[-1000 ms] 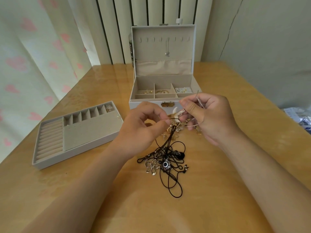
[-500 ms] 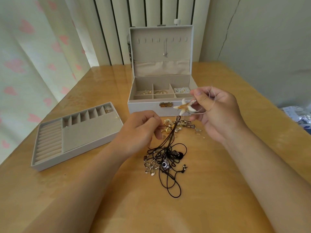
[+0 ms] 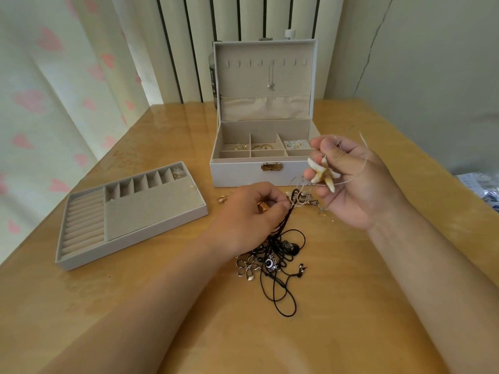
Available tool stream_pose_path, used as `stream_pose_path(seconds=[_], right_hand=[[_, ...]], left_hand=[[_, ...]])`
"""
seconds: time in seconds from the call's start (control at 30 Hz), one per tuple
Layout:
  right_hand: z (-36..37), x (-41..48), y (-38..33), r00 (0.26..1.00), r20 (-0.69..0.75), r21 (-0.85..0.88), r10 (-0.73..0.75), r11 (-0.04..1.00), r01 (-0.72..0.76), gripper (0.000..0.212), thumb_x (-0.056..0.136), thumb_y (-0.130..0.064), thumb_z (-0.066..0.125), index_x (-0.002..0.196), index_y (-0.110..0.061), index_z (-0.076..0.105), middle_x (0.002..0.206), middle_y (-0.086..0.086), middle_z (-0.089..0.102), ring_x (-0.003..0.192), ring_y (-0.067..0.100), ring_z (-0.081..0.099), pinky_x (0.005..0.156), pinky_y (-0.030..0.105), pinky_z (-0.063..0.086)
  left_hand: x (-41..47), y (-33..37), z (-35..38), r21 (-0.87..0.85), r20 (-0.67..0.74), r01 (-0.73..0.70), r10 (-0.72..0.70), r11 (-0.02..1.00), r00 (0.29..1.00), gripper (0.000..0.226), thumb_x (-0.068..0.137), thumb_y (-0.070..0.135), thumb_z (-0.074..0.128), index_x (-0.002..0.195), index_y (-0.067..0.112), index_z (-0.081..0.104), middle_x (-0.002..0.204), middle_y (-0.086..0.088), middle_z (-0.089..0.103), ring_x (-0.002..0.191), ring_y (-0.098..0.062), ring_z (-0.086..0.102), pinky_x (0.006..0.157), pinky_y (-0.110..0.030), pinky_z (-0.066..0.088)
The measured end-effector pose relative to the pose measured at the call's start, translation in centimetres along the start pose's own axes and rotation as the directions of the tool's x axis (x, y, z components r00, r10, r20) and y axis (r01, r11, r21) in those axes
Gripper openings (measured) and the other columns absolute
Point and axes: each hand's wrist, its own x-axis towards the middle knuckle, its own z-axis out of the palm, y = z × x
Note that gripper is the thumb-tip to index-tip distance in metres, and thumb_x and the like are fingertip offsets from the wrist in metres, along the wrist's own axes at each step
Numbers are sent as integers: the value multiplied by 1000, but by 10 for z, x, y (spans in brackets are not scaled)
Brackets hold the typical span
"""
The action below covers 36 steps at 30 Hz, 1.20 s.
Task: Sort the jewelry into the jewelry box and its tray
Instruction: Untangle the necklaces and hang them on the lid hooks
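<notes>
A grey jewelry box (image 3: 237, 172) stands open at the table's middle back, with rings and earrings in its rear compartments and one silver pendant hanging in the lid. Its grey tray (image 3: 151, 214) lies to the left, small pieces in its far right slot. My right hand (image 3: 351, 182) pinches the top of a pale starfish pendant necklace (image 3: 322, 172) on a thin clear wire, lifted in front of the box. My left hand (image 3: 251, 211) pinches black cords of the tangled jewelry pile (image 3: 272, 260) on the table, holding them down.
A gold piece (image 3: 222, 198) lies loose beside the box front. A dark bottle (image 3: 213, 76) stands behind the box's left side. Curtains hang along the left, and crinkled plastic packets (image 3: 483, 184) sit at the table's right edge.
My right hand has lifted the starfish necklace up and to the right, away from the tangle. My left hand has sunk toward the table, still pinching the black cords.
</notes>
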Motion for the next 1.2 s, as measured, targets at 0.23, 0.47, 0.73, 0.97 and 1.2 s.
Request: stream_pose_path(seconds=[0.23, 0.47, 0.73, 0.97, 1.2], right_hand=[[1, -1, -2, 1000, -6, -13, 9, 1000, -9, 12, 87, -20, 55, 93, -11, 60, 61, -3, 54, 48, 12, 59, 35, 18, 38], [1, 0, 2, 999, 30, -29, 33, 999, -32, 13, 83, -20, 57, 91, -11, 61, 62, -2, 53, 47, 12, 58, 34, 18, 37], [-9, 5, -4, 999, -21, 56, 29, 998, -28, 10, 87, -19, 55, 92, -13, 61, 65, -3, 52, 45, 7, 55, 34, 16, 38], [-15, 7, -11, 999, -50, 107, 2, 994, 3, 11, 85, -21, 55, 93, -14, 60, 65, -4, 51, 44, 3, 53, 34, 14, 36], [-18, 6, -16, 997, -74, 140, -18, 990, 28, 10, 91, -22, 51, 92, -14, 58, 64, -5, 50, 43, 2, 51, 33, 13, 35]], left_hand=[[-2, 7, -1, -108, 50, 48, -43, 993, 998, 13, 98, 21, 61, 111, 24, 64, 63, -5, 67, 49, -4, 50, 53, -15, 38], [-1, 8, 1, -126, 48, 13, -7, 992, 999, 9, 98, 19, 63, 91, 13, 67, 58, 0, 62, 53, -13, 55, 58, -25, 46], [1, 14, -28, -277, -254, -46, -26, 960, 967, 20, 91, 22, 60, 76, 10, 66, 63, 4, 53, 62, -11, 48, 61, -24, 40], [5, 15, -45, -679, -275, -57, -182, 732, 944, 21, 80, 14, 47, 62, 19, 55, 63, -4, 51, 60, -21, 47, 59, -33, 41], [4, 18, -51, -786, -237, 14, -322, 618, 917, 24, 88, 7, 32, 66, 16, 37, 57, -1, 36, 47, -14, 24, 44, -26, 24]])
